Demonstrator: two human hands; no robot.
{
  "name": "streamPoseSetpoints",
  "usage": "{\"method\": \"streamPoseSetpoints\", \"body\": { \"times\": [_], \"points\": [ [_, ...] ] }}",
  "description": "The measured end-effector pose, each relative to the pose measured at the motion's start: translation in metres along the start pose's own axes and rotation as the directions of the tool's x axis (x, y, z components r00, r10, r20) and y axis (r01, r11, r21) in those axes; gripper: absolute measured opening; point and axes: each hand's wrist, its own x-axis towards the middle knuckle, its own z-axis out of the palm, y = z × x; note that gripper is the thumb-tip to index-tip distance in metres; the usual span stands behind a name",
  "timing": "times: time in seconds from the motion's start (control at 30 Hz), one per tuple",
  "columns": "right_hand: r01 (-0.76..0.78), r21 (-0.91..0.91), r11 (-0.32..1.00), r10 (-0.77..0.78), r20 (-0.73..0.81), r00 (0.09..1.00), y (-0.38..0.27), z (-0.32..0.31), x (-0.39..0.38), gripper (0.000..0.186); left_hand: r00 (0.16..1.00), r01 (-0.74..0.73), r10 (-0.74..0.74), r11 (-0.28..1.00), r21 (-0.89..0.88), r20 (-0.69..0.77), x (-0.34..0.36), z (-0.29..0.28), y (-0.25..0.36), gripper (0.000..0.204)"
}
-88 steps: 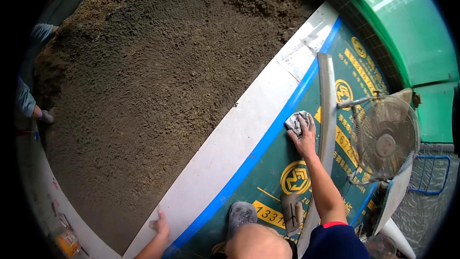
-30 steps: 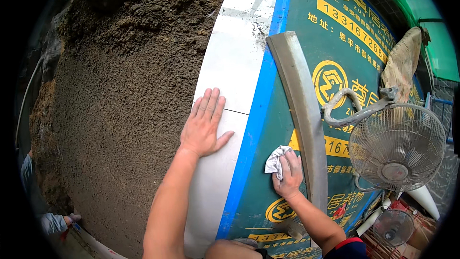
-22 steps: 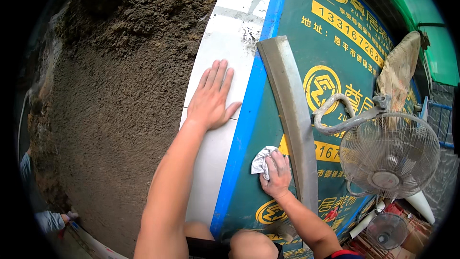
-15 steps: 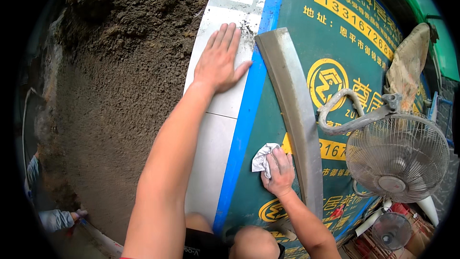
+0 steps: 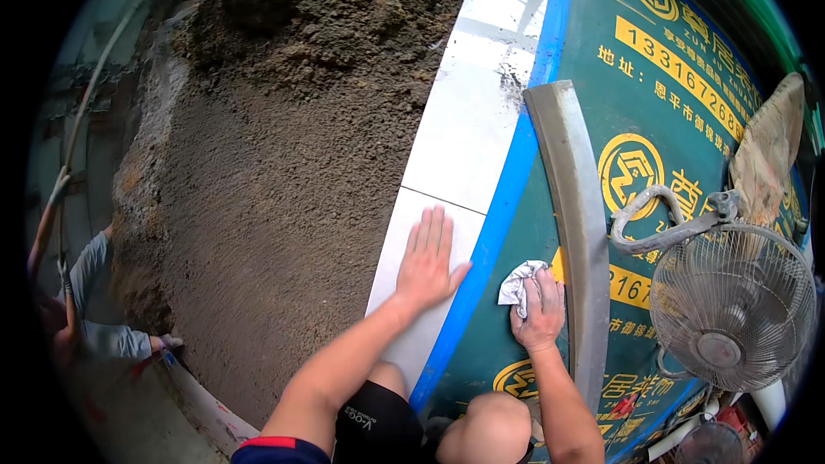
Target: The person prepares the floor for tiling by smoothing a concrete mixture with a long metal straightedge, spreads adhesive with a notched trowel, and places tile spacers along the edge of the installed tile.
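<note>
And the left hand [image 5: 427,266] is palm down on the pale tile [image 5: 465,236], fingertips just short of the joint, its grip flat, fingers straight and thumb apart, pointing at the blue tape [image 5: 507,198]! Across the tape, the right hand [image 5: 541,309] has its grip clamped on a crumpled cloth [image 5: 517,286], which lies on the green sheet [image 5: 593,51], just beside the metal bar [image 5: 577,206]. Right of the bar, the fan [image 5: 730,309]; left of the tile, brown mortar [image 5: 284,206], a co-worker's sleeve [image 5: 116,341] at its edge.
</note>
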Motion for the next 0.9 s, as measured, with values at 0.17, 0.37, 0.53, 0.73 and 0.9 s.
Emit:
{"method": "streamPoseSetpoints", "body": {
  "times": [0.17, 0.37, 0.53, 0.73, 0.9],
  "points": [
    [-0.002, -0.004, 1.0, 0.002, -0.027, 1.0, -0.001, 0.001, 0.0, 0.056, 0.997, 0.077, -0.077, 0.997, -0.02, 0.003, -0.016, 0.005, 0.001, 0.095],
    [-0.005, 0.0, 1.0, 0.005, -0.024, 1.0, -0.002, -0.002, 0.001, 0.056, 0.959, 0.091, -0.067, 0.993, 0.076, -0.274, 0.09, -0.005, -0.014, 0.097],
    [-0.017, -0.01, 1.0, 0.016, -0.03, 0.999, -0.002, -0.002, 0.001, 0.057, 0.993, 0.1, -0.097, 0.994, 0.033, -0.071, 0.026, -0.003, -0.005, 0.098],
    [-0.024, -0.021, 1.0, 0.023, -0.017, 1.0, -0.001, 0.001, -0.002, 0.058, 0.983, 0.164, -0.162, 0.986, 0.017, -0.086, -0.011, 0.006, 0.005, 0.1],
    [-0.024, -0.006, 1.0, 0.024, 0.005, 1.0, -0.001, 0.002, -0.003, 0.06, 0.968, 0.199, -0.197, 0.98, 0.0, -0.155, 0.031, 0.013, 0.006, 0.098]
  ]
}}
